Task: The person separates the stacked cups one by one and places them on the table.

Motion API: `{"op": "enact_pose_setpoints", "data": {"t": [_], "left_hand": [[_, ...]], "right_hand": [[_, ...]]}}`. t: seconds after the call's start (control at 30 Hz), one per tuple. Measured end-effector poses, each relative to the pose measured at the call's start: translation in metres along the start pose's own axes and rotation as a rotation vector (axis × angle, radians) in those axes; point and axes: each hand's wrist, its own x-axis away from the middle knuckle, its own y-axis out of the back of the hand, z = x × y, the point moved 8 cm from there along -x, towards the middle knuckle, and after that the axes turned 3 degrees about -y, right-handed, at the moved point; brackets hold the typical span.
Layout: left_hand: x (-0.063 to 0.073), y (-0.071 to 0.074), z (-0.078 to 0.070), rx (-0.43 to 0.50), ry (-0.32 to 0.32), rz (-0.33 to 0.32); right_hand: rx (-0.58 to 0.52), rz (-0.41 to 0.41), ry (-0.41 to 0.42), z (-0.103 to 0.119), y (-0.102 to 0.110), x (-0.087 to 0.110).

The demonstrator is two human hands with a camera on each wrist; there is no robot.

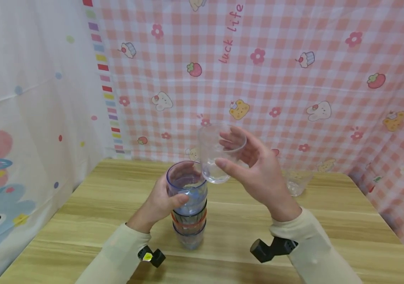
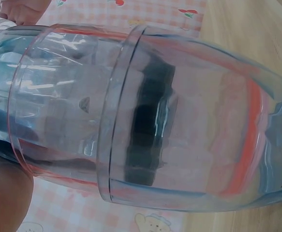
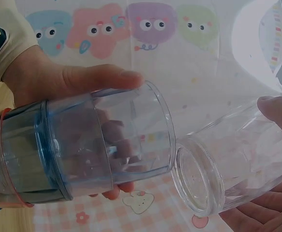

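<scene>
A stack of nested see-through cups [image 1: 191, 207] stands upright on the table, with blue, dark and orange rims one above another. My left hand [image 1: 156, 205] grips its top part from the left, the thumb laid along the front. In my right hand [image 1: 264, 175] is a clear cup [image 1: 211, 152], pinched between thumb and fingers. The cup tilts, and its base overlaps the right side of the stack's top rim in the head view. From the right wrist view, the clear cup's base [image 3: 198, 176] is right at the open mouth of the top cup [image 3: 143, 128].
Another clear cup [image 1: 297, 183] sits at the back right of the wooden table [image 1: 251, 240]. A pink checked cloth [image 1: 280, 83] hangs behind the table, and a white patterned curtain [image 1: 38, 98] hangs on the left.
</scene>
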Motion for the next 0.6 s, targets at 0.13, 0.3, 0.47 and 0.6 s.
{"op": "enact_pose_setpoints", "data": {"t": [0.13, 0.3, 0.47, 0.6], "left_hand": [[0.001, 0.001, 0.0, -0.007, -0.001, -0.001], [0.001, 0.001, 0.002, -0.007, 0.007, -0.004], [0.001, 0.001, 0.001, -0.001, 0.0, -0.007], [0.001, 0.001, 0.001, 0.001, -0.007, -0.004]], "right_hand": [[0.0, -0.013, -0.001, -0.002, 0.005, 0.0], [0.004, -0.031, -0.013, -0.006, 0.01, 0.001], [0.017, -0.042, -0.035, -0.011, 0.014, 0.003], [0.021, -0.047, -0.051, -0.018, 0.018, 0.005]]}}
